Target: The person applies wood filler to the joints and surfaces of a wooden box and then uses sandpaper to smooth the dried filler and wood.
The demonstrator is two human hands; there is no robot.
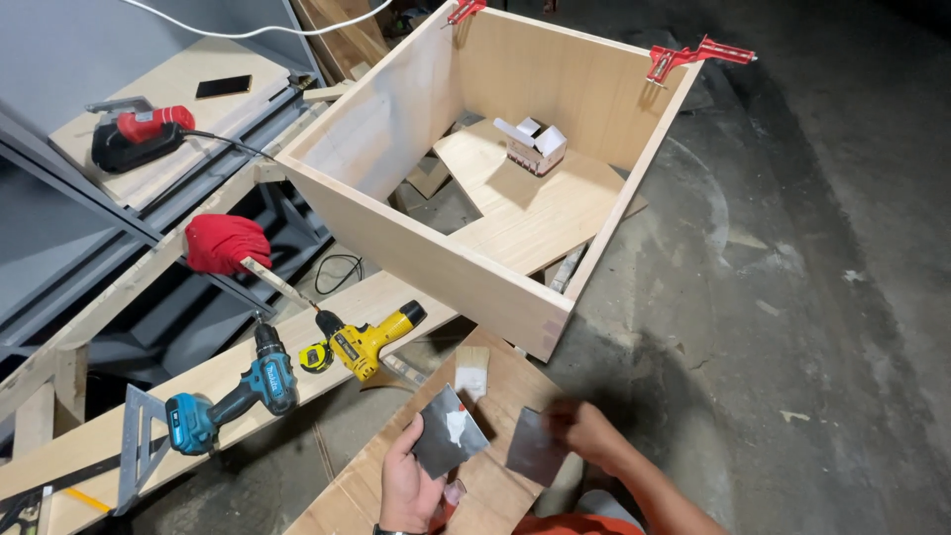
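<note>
My left hand (406, 485) holds a dark square scraper plate (449, 431) with a white smear of paste on it. My right hand (584, 432), blurred, grips a second dark square plate (535, 448) just to the right of the first. Both hands hover over a plywood board (495, 381) at the bottom of the view. A small paint brush (472, 371) with pale bristles lies on that board, just above the plates. An open-topped wooden box frame (466, 267) stands beyond the board.
A yellow drill (369, 340), a tape measure (315, 357) and a teal drill (233, 393) lie on a plank at left, with a metal square (139, 446). Red clamps (693, 54) grip the box corners. A small white carton (535, 144) sits inside. A red glove (226, 243) and red sander (139, 134) lie at left.
</note>
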